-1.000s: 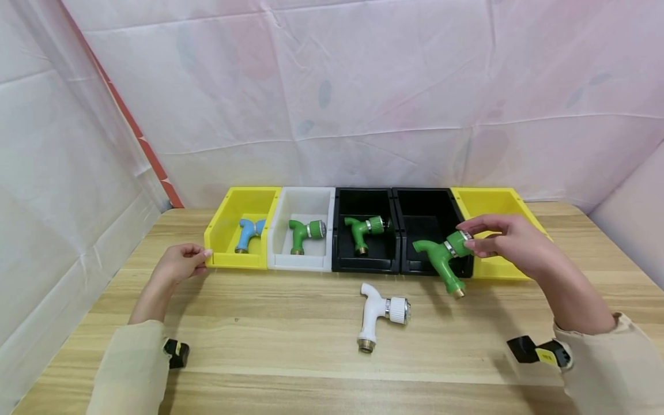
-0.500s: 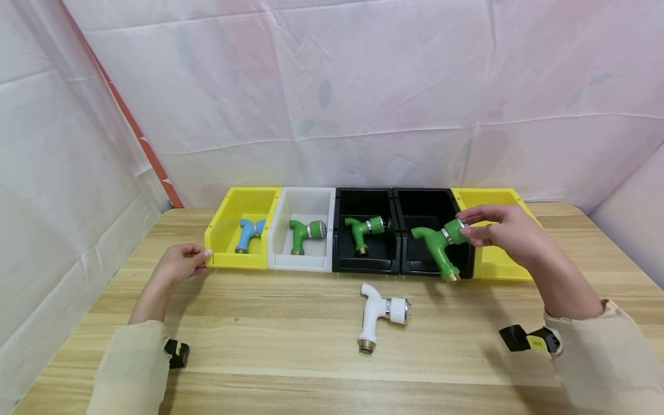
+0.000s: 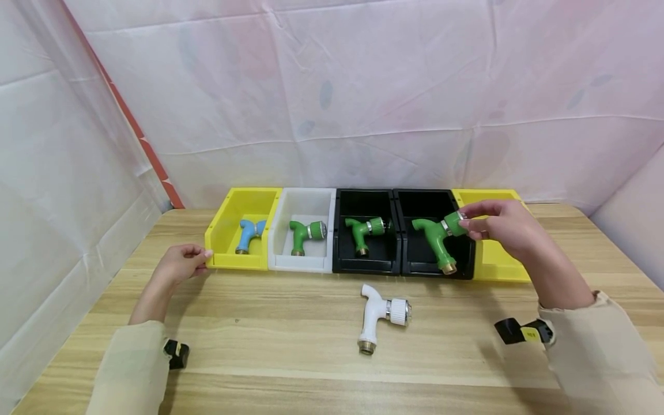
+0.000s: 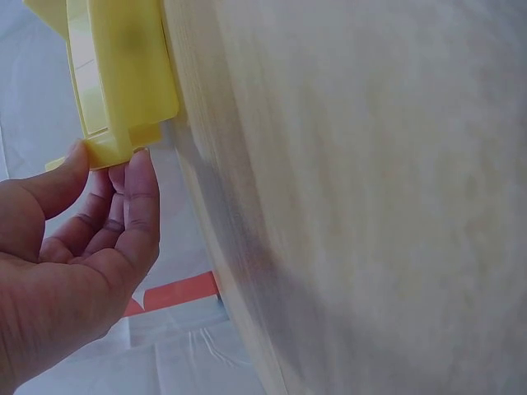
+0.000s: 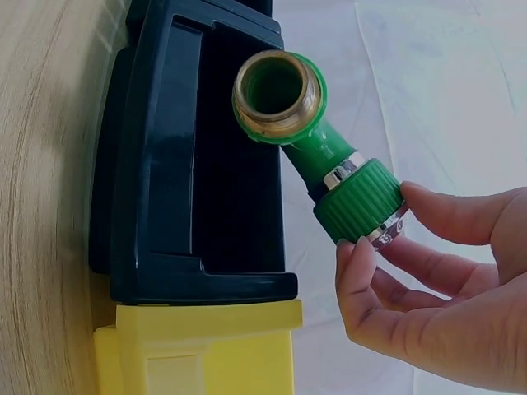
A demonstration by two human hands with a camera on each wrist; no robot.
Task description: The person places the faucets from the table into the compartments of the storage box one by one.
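My right hand point(image 3: 500, 226) pinches the ribbed knob of a green tap point(image 3: 437, 242) between thumb and fingers. The tap hangs tilted over the right-hand black bin point(image 3: 420, 202), its brass threaded end point(image 5: 276, 89) facing the right wrist camera. At the far left, my left hand point(image 3: 183, 263) grips the front corner of a yellow bin point(image 4: 123, 74) with thumb and fingertips. A blue tap point(image 3: 246, 235) lies in that bin. One green tap point(image 3: 300, 237) is in the white bin point(image 3: 301, 263), and another green tap point(image 3: 359, 235) in the left-hand black bin point(image 3: 363, 265).
A white tap point(image 3: 371, 317) lies on the wooden table point(image 3: 259, 340) in front of the bins. Another yellow bin point(image 3: 500, 265) ends the row on the right, partly behind my right hand. A pale cloth point(image 3: 363, 86) hangs close behind the row.
My right hand has moved up and slightly left with the green tap, bringing its brass end from in front of the black bin to over its front edge. The left hand has stayed put.
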